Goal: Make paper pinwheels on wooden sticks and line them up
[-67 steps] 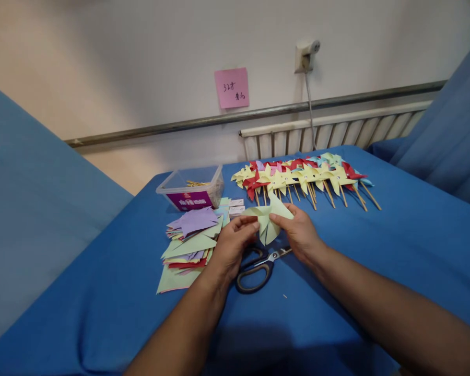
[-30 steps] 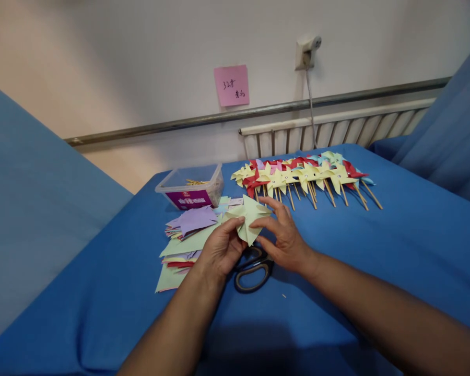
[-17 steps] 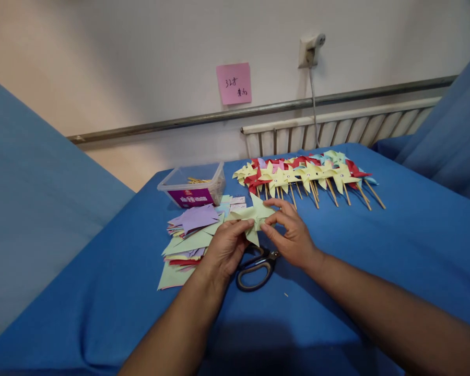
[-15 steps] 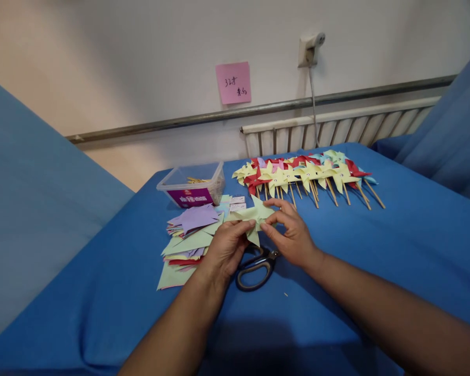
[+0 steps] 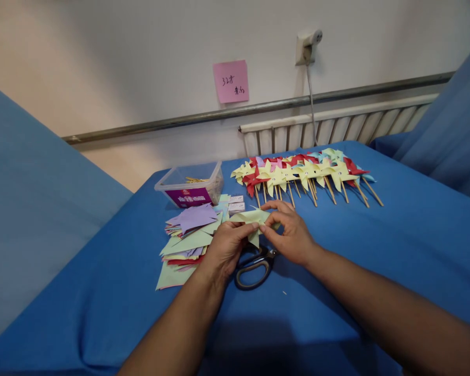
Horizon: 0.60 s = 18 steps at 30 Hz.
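Note:
A pale green paper pinwheel point(image 5: 254, 218) is pinched between both hands above the table. My left hand point(image 5: 232, 244) grips its left side, thumb near the centre. My right hand point(image 5: 288, 232) holds the right side, with thumb and fingertips at the middle where the folds meet. What lies right under the fingertips is hidden. Below the hands rest black-handled scissors point(image 5: 253, 274), their blades partly covered. Left of my left hand is a stack of coloured paper sheets point(image 5: 190, 240), with a purple piece on top.
Finished pinwheels point(image 5: 307, 169) on sticks lie in rows at the back right. A clear plastic tub point(image 5: 190, 183) with thin sticks stands at the back left, near small white boxes point(image 5: 236, 203). Blue cloth point(image 5: 376, 250) covers the table; blue curtains hang at both sides.
The pinwheel has tilted, so its upper blade now looks flatter and foreshortened. My right fingers have shifted slightly at its centre. The whole view has moved a little.

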Motion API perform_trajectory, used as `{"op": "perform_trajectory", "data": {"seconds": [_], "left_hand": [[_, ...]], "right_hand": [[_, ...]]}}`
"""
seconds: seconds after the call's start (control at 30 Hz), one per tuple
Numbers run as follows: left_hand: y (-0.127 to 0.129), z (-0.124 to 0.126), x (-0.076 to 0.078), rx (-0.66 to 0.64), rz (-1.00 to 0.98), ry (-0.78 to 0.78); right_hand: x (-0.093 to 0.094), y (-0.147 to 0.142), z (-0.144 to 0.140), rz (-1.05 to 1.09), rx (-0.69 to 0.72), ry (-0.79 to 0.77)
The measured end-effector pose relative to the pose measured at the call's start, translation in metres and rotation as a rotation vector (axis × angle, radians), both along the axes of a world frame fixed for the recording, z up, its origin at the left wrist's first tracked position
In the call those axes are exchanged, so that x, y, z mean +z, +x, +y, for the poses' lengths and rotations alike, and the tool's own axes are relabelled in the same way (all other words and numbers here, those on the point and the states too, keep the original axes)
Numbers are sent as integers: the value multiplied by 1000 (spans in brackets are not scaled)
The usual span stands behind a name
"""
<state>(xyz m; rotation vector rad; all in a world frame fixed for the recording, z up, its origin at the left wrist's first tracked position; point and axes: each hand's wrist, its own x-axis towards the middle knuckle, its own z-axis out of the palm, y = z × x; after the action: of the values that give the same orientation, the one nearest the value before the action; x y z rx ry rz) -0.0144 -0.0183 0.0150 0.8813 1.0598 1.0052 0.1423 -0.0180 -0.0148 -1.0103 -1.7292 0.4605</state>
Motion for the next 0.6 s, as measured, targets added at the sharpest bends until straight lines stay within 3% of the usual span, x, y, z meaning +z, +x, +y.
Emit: {"op": "perform_trajectory", "data": {"seconds": [0.6], "left_hand": [[-1, 2, -2, -24, 63, 3]], "right_hand": [[-2, 1, 1, -77, 22, -38]]}}
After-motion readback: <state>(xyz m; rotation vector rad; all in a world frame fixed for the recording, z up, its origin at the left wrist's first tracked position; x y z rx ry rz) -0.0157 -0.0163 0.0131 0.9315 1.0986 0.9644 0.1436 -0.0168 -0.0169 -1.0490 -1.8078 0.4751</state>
